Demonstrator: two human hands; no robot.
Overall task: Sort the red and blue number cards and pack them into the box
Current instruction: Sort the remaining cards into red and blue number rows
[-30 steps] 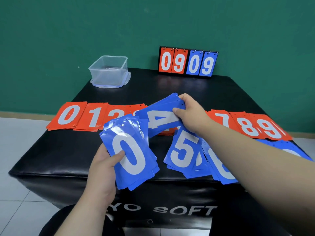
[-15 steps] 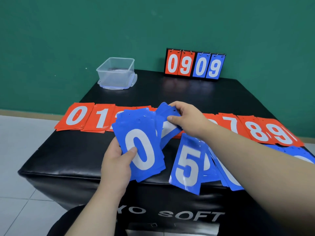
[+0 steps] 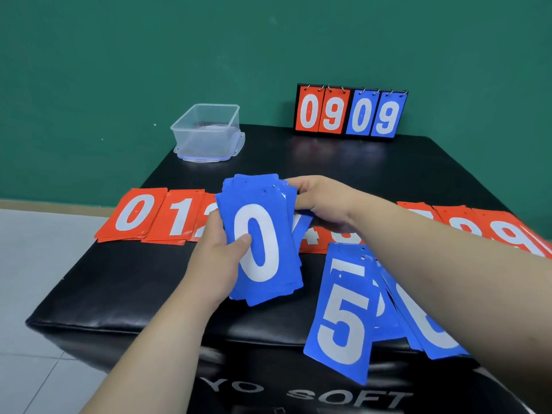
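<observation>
The left hand [image 3: 218, 264] grips a stack of blue plastic number cards [image 3: 260, 240], white 0 on top, above the middle of the black padded block [image 3: 134, 288], thumb pressed on the face. The right hand [image 3: 325, 201] pinches the stack's far right corner with curled fingers. A row of red number cards [image 3: 134, 213] crosses the block; loose blue 5 cards [image 3: 343, 309] overhang its near edge. The clear plastic box [image 3: 206, 138] sits at the far left corner.

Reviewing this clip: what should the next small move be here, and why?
Probably the right hand slides the jutting card flush behind the blue stack that the left hand grips; its edge sticks out on the stack's right, and the 5 pile waits nearby.
</observation>
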